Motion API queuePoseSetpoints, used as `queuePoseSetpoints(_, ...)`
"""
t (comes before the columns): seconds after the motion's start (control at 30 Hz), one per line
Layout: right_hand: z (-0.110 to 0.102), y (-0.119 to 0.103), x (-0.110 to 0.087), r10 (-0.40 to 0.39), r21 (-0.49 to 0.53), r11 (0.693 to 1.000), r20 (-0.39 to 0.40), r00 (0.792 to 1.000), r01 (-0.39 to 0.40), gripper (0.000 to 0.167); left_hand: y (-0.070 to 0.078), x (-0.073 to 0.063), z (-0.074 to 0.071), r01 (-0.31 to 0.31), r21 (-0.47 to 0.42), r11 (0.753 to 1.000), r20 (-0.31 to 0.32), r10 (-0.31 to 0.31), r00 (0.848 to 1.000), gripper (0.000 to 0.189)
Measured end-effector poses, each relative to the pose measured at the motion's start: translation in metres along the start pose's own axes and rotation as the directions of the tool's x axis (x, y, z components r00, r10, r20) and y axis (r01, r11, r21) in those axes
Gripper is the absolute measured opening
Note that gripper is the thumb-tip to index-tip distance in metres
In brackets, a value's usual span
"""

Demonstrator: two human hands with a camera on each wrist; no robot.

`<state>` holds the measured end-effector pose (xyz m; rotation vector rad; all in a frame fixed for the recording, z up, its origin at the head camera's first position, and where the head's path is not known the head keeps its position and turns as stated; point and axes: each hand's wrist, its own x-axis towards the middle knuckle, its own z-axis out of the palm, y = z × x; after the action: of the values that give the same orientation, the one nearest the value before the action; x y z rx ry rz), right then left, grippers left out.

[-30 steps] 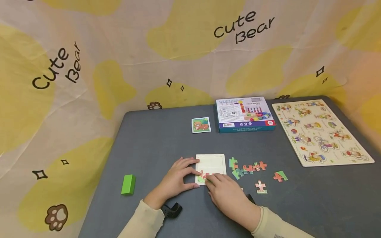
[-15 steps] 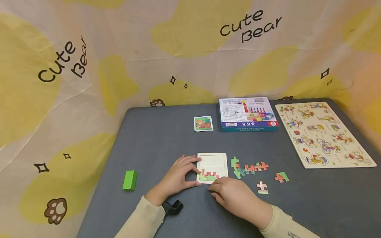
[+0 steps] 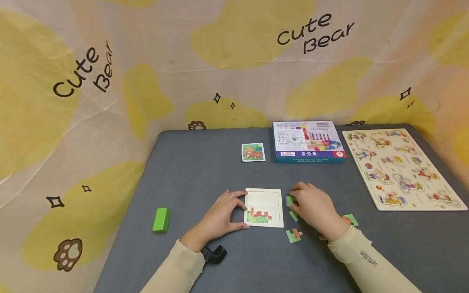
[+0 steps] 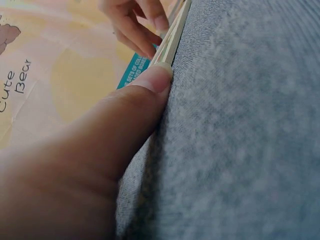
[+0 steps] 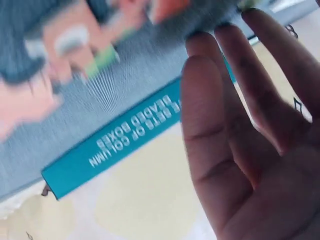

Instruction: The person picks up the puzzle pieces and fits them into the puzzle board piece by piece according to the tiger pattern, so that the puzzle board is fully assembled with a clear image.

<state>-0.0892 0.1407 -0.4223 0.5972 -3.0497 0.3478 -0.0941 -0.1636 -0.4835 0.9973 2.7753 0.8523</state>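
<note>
My left hand [image 3: 220,219] rests at the left side of a white square puzzle tray [image 3: 264,192], fingers spread along its edge. In the left wrist view the thumb [image 4: 145,82] presses on the tray's corner. Joined jigsaw pieces [image 3: 258,217], green with red and pink, lie in the tray's lower left. My right hand [image 3: 316,209] is over loose puzzle pieces to the right, thumb and forefinger beside a green piece [image 3: 289,201] and hiding others. In the right wrist view its fingers [image 5: 255,75] are extended, and no piece shows between them.
Another piece [image 3: 294,235] lies by the tray's lower right corner, and one with a green corner [image 3: 351,219] beyond my right wrist. Behind are a picture card [image 3: 253,152], a beaded-boxes carton [image 3: 309,142] and a wooden figure board [image 3: 404,171]. A green block [image 3: 161,220] stands left.
My right hand has left the tray's lower edge and moved right and away from me to the loose pieces, uncovering the piece by the tray's corner. The left hand stays at the tray.
</note>
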Motion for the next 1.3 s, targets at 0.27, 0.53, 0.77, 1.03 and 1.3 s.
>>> queuePoseSetpoints(0.27,0.006,0.005,0.005,0.069,0.097,0.992,0.075,0.995,-0.076,0.043,0.001,0.001,0.002,0.009,-0.004,1.0,0.002,-0.009,1.0,0.044)
queuePoseSetpoints(0.53,0.006,0.017,0.01,0.052,0.323,0.939,0.198,0.979,-0.115,0.03,0.0,-0.003,0.003,0.014,-0.012,1.0,0.003,-0.014,1.0,0.041)
queuePoseSetpoints(0.77,0.003,0.028,0.012,0.054,0.46,0.875,0.212,0.976,-0.149,0.019,0.001,-0.001,0.004,0.007,-0.011,1.0,-0.006,-0.007,1.0,0.041)
queuePoseSetpoints(1.03,-0.004,0.024,0.022,0.085,0.49,0.862,0.115,0.99,-0.131,0.016,-0.002,0.001,0.005,-0.005,-0.003,1.0,-0.017,0.005,1.0,0.042)
queuePoseSetpoints(1.3,-0.003,-0.002,0.043,0.017,0.522,0.85,0.116,0.993,-0.076,0.012,-0.001,0.0,0.003,-0.001,-0.015,1.0,-0.004,0.001,1.0,0.041)
